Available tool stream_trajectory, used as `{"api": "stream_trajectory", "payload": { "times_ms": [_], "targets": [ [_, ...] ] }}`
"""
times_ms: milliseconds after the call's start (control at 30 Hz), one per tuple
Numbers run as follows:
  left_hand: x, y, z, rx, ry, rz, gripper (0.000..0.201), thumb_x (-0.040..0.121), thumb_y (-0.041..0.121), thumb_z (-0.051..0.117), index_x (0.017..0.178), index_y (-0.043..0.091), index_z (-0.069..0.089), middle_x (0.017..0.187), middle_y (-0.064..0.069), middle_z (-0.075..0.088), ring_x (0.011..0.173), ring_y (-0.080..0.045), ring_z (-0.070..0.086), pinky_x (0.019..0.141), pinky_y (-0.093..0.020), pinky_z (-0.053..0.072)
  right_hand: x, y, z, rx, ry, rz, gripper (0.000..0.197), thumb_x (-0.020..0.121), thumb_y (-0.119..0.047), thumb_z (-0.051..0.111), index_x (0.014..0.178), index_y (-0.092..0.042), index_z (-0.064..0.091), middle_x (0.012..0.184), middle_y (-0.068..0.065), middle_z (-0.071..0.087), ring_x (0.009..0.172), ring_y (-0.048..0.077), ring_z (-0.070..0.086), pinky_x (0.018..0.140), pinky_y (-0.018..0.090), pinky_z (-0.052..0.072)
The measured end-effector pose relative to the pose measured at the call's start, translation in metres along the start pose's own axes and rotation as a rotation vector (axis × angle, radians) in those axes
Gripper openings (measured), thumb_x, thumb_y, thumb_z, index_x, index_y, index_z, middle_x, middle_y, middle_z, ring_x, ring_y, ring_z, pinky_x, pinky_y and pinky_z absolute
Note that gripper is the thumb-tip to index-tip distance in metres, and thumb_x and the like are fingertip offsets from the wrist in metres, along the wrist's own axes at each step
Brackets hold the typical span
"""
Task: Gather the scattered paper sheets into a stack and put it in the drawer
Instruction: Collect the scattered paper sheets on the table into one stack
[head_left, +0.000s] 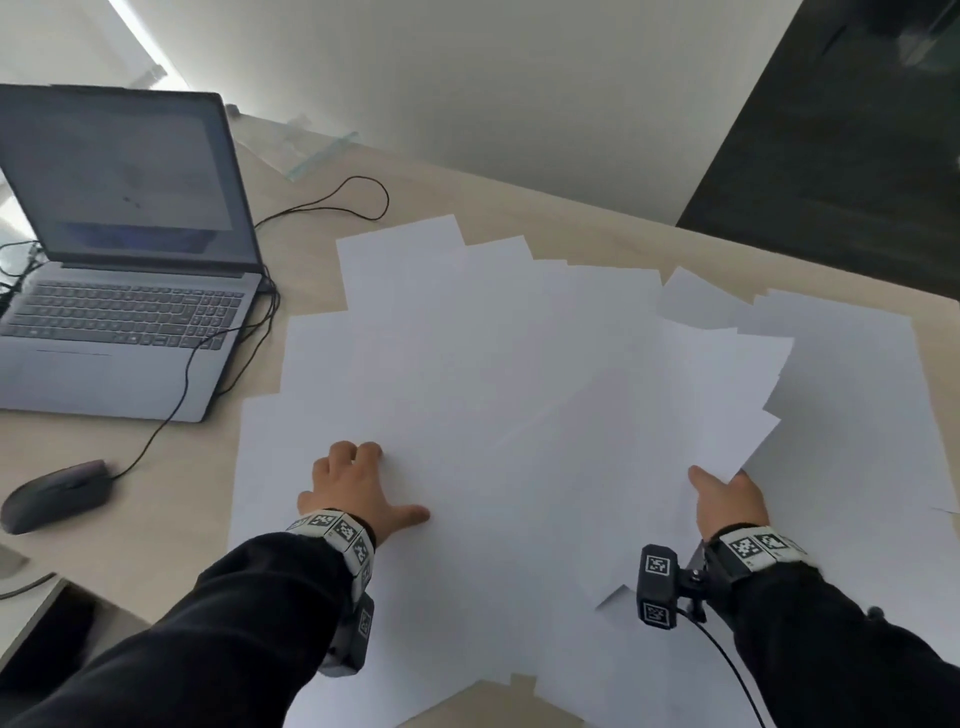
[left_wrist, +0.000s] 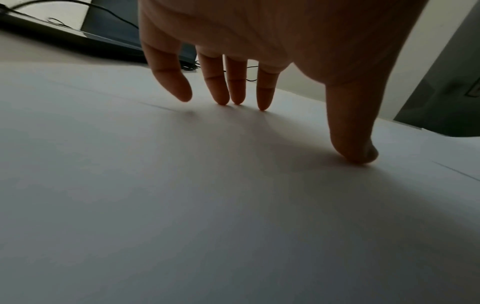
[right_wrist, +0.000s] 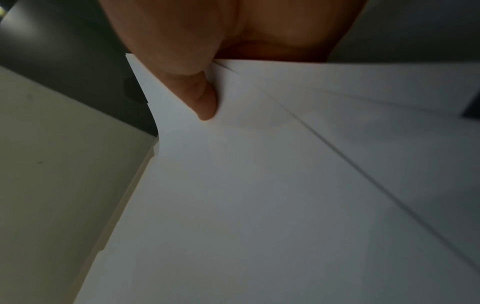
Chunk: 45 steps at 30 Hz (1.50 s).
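Observation:
Several white paper sheets (head_left: 493, 374) lie overlapping across the beige table (head_left: 130, 483). My left hand (head_left: 358, 488) rests on the near-left sheets with spread fingers; in the left wrist view its fingertips (left_wrist: 262, 107) and thumb touch the paper (left_wrist: 207, 205). My right hand (head_left: 727, 499) pinches a small bundle of sheets (head_left: 717, 395) at its near corner, lifting that edge off the pile. In the right wrist view the thumb (right_wrist: 205, 102) presses on top of the held sheets (right_wrist: 259, 185); the fingers are hidden beneath them. No drawer is in view.
An open grey laptop (head_left: 124, 270) stands at the left with black cables (head_left: 332, 208) trailing behind it. A dark mouse (head_left: 57, 493) sits near the left front edge. The table's far right edge meets a dark floor (head_left: 841, 182).

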<state>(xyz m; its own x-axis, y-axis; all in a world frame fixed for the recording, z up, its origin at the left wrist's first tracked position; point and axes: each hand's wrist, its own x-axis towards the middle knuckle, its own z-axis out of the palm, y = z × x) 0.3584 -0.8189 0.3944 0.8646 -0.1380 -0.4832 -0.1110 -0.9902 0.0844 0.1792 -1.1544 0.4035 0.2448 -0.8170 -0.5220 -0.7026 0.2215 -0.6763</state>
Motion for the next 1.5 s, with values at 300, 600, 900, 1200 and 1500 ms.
{"api": "stream_trajectory", "payload": {
  "times_ms": [300,600,900,1200,1500],
  "targets": [
    [-0.013,-0.003,0.008,0.032,-0.049,0.048,0.080,0.057,0.074,0.074,0.116,0.033,0.039,0.117,0.006,0.047,0.111,-0.020,0.051,0.088,-0.041,0.044,-0.024,0.027,-0.017,0.027,0.060,0.032,0.010,0.093,-0.012,0.057,0.100,-0.005,0.057,0.097,0.011,0.059,0.087,0.027,0.054,0.080,0.029,0.037],
    [-0.012,-0.010,0.011,-0.012,-0.043,0.158,0.048,0.074,0.065,0.068,0.108,0.035,0.052,0.116,0.008,0.046,0.117,-0.019,0.043,0.091,-0.042,0.042,-0.071,0.058,-0.024,0.052,0.165,0.052,0.013,0.093,-0.012,0.057,0.105,-0.006,0.059,0.099,0.008,0.060,0.088,0.026,0.055,0.081,0.029,0.037],
    [-0.015,-0.017,0.012,-0.203,-0.085,0.201,0.041,0.078,0.044,0.071,0.106,0.029,0.045,0.100,0.006,0.052,0.094,-0.023,0.057,0.084,-0.036,0.047,-0.110,0.090,-0.047,0.064,0.244,0.089,0.011,0.093,-0.013,0.056,0.102,-0.007,0.058,0.097,0.010,0.061,0.087,0.028,0.056,0.081,0.030,0.039],
    [-0.016,0.008,0.008,-0.400,-0.137,0.273,0.019,0.095,0.038,0.051,0.097,0.020,0.055,0.088,0.000,0.062,0.086,-0.027,0.061,0.074,-0.034,0.044,-0.104,0.107,-0.079,0.033,0.323,0.073,0.006,0.092,-0.010,0.052,0.095,-0.008,0.057,0.095,0.012,0.062,0.085,0.030,0.056,0.082,0.032,0.041],
    [-0.032,0.110,0.004,-0.607,-0.075,0.198,0.020,0.092,0.012,0.044,0.106,0.012,0.057,0.096,-0.008,0.061,0.080,-0.026,0.055,0.069,-0.031,0.039,-0.066,0.129,-0.136,-0.013,0.329,0.087,0.009,0.094,-0.013,0.049,0.096,-0.009,0.058,0.092,0.010,0.060,0.083,0.030,0.055,0.078,0.031,0.040]
  ]
}}
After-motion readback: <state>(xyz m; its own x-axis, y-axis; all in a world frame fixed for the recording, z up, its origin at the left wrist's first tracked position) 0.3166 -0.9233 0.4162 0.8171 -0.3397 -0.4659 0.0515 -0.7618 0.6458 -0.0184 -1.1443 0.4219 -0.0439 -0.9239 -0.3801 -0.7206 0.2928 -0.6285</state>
